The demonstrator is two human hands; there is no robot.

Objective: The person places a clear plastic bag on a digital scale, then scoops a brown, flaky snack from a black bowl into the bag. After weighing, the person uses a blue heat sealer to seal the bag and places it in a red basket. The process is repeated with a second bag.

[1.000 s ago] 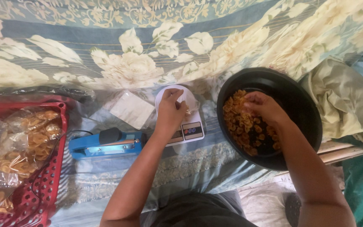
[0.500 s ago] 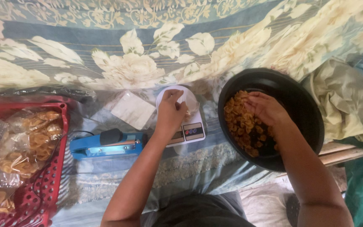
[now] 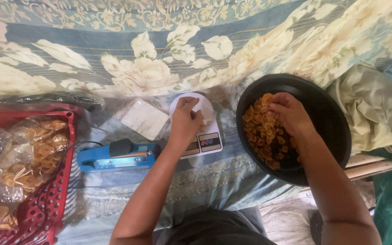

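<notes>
My left hand [image 3: 184, 120] rests over a small white kitchen scale [image 3: 203, 136] and grips a clear plastic bag [image 3: 203, 110] standing on its round platform. My right hand [image 3: 289, 113] is down inside a big black bowl [image 3: 330, 109], fingers closed around orange-brown fried snack pieces [image 3: 262, 131] heaped in the bowl's left half. The bowl sits to the right of the scale on a floral bedsheet [image 3: 114, 54].
A blue heat sealer [image 3: 114, 156] lies left of the scale, with a stack of clear empty bags [image 3: 145, 119] behind it. A red plastic basket [image 3: 46, 199] at the left holds several filled snack packets. A crumpled pale cloth [image 3: 377, 113] lies to the right.
My right hand has shifted slightly within the bowl among the snacks. My left hand stays on the bag at the scale.
</notes>
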